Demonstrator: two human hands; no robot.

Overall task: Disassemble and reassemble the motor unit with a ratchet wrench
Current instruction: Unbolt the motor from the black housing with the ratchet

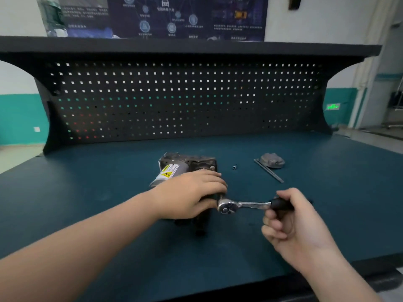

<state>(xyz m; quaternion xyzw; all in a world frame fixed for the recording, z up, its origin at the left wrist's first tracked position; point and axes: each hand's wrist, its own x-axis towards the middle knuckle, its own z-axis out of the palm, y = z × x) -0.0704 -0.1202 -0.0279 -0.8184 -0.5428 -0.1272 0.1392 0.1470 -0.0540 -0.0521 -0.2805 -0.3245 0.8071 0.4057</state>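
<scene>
The dark motor unit (185,165), with a yellow warning label on its silver cylinder, lies in the middle of the blue bench top (109,192). My left hand (194,192) lies over its near end, fingers curled round the housing. My right hand (290,221) grips the black handle of the ratchet wrench (242,205). The chrome ratchet head sits at the motor's near right corner, right beside my left fingertips. What the head is seated on is hidden.
A grey metal cover (272,160) lies at the back right, with two long thin bolts (269,171) beside it. A small socket (234,167) stands between the cover and the motor. A black pegboard (185,99) closes off the back of the bench.
</scene>
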